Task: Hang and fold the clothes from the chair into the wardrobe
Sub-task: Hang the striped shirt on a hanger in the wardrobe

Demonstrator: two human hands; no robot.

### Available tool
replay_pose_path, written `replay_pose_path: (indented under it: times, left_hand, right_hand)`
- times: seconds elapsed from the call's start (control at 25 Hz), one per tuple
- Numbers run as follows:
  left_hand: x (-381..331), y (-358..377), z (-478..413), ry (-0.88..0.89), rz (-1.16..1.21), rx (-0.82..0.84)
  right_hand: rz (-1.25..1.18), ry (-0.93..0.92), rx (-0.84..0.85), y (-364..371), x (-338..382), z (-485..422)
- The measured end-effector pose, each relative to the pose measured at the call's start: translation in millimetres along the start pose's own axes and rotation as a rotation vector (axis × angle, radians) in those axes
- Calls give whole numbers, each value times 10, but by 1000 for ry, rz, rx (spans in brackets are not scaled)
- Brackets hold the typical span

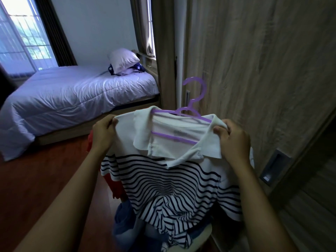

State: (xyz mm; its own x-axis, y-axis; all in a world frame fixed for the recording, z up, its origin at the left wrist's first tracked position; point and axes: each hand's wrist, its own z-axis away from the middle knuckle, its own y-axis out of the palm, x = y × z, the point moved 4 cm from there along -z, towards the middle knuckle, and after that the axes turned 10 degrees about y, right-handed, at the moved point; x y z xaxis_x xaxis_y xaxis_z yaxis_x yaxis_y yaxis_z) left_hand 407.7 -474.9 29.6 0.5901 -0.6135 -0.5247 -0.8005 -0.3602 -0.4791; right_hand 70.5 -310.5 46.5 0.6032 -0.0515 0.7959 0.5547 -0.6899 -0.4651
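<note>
Status of work: early stage, first visible garment in preparation. Striped polo shirt (163,175) is held up over the chair (203,231), its lower hem bunched on the pile there. Purple hanger (161,111) sits inside the neck opening, with the hook standing clear above the collar.

Left hand (103,132): fingers curled, pinching the shirt's shoulder edge. Right hand (234,140): fingers closed on the opposite shoulder beside the collar. Both hands appear to be spreading the fabric over the hanger arms; the seating looks incomplete, and the collar lies unevenly.

Outstanding steps, as judged:
- settle the shirt on the hanger and carry it to the wardrobe (263,70), just to the right; its rail is not in view
- process the red garment (116,186) and blue garment (123,219) lying on the chair

No clothing is visible in the wardrobe, so most of the task remains to be done.
</note>
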Motion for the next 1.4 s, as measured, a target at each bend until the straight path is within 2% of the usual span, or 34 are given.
replay_pose_path:
  times: [0.16, 0.28, 0.4, 0.52, 0.6, 0.68, 0.84, 0.92, 1.04, 1.12, 1.28, 1.4]
  left_hand:
    - [-18, -30, -35, 30, -30, 43]
    - [-215, -13, -145, 97, 99, 71]
    - [-624, 41, -265, 260, 196, 244]
    - [-905, 141, -337, 395, 24, 422]
    - [-932, 175, -347, 391, 21, 381]
    - [-941, 184, -341, 377, 56, 256]
    - [-1130, 123, -480, 356, 94, 135]
    - [-1208, 83, -546, 370, 99, 129]
    - [-1334, 74, -557, 359, 109, 102]
    - [-1412, 66, -576, 346, 132, 69]
    - [-1481, 31, -662, 358, 230, 80]
    - [-1583, -17, -719, 383, 152, 126]
  right_hand:
    - [-29, -22, -16, -5, -9, 7]
    - [-42, -44, -22, 8, 9, 10]
    - [-24, -86, -34, 32, 53, 8]
    - [-20, -133, -64, -6, 114, 1]
    - [-11, -174, -113, -81, 160, -27]
    - [-36, -203, -129, -153, 200, -57]
    - [-84, -110, -128, -379, 189, -193]
    - [-62, -111, -87, -506, 239, -271]
    - [62, -205, 70, -581, 363, -374]
    - [144, -180, 126, -597, 373, -397]
    - [247, -189, -69, -769, 436, -352]
    - [275, -208, -148, -943, 593, -351]
